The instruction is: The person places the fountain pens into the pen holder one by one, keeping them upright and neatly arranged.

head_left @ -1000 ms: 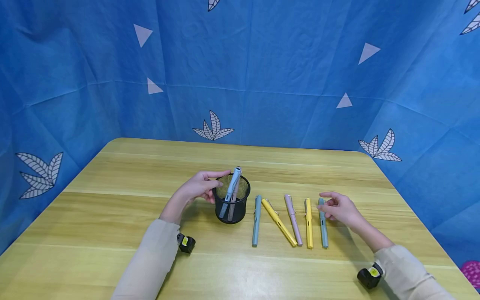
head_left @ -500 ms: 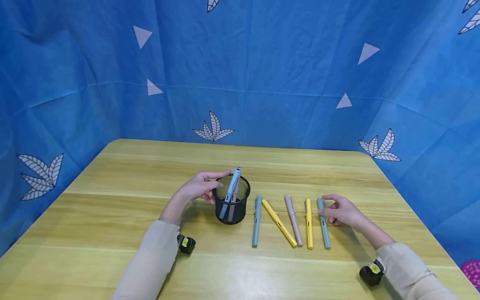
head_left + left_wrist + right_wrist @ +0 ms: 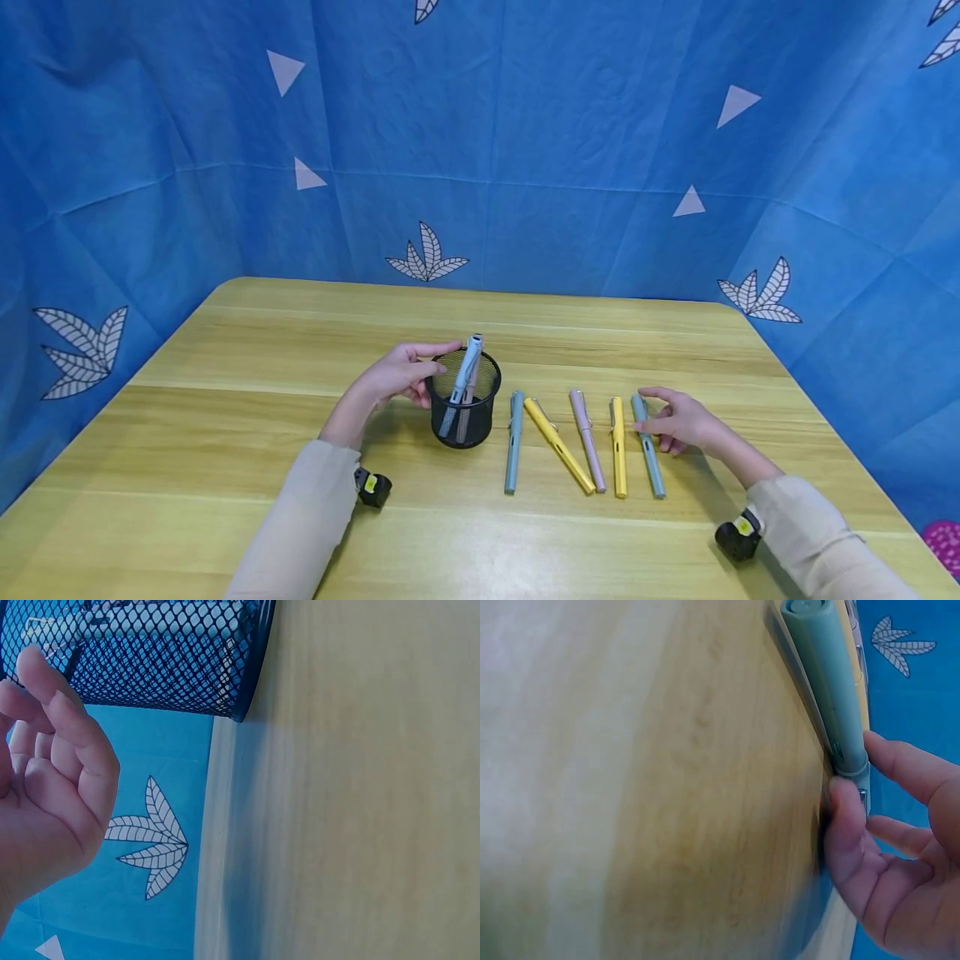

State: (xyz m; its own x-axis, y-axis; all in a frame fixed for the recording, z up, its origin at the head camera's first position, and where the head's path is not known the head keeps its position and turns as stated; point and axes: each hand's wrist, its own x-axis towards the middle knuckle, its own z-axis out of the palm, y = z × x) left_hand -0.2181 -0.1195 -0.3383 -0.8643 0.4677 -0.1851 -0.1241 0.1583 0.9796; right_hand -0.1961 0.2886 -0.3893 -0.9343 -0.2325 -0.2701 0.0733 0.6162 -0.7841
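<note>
My left hand holds the left side of a black mesh pen holder, its index finger along the rim. A light blue pen and a pale purple pen lean inside the holder. On the right, my right hand has its thumb and fingers around the upper part of a teal pen, which lies on the table. In the right wrist view that pen passes between thumb and finger. The mesh wall stands beside the left fingers in the left wrist view.
Between the hands lie another teal pen, a slanted yellow pen, a purple pen and a straight yellow pen. They rest on a wooden table. A blue patterned cloth hangs behind it.
My right hand has shifted slightly around the rightmost teal pen, which has turned a little, its near end swinging right. The left hand and pen holder stay put.
</note>
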